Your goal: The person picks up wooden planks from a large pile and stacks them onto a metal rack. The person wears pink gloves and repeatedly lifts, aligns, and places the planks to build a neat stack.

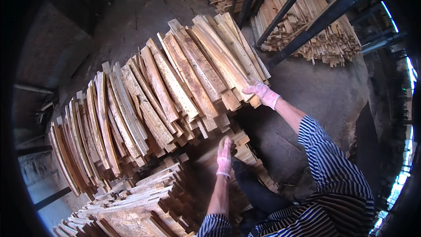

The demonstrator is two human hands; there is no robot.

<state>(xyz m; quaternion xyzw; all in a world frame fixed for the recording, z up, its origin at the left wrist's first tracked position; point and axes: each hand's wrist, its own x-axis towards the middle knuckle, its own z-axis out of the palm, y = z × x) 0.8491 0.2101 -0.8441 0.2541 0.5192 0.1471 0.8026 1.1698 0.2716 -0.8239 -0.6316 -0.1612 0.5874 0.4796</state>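
A long row of rough wooden boards [171, 79] lies side by side on top of a stack in front of me. At its right end my right hand [262, 93], in a pale pink glove, is closed on the near end of a wooden board [221, 55]. My left hand [224, 156], gloved the same way, is held lower and to the left, just short of the stack's near edge. Its fingers are stretched out and point away from me, with nothing visible in them. The left palm is partly turned out of sight.
A second pile of boards [131, 210] stands close by at the lower left. More wood [252, 153] lies low beside my legs. Beyond dark metal beams [322, 22] at the upper right is another large wood stack [302, 22]. Dusty floor [324, 87] shows on the right.
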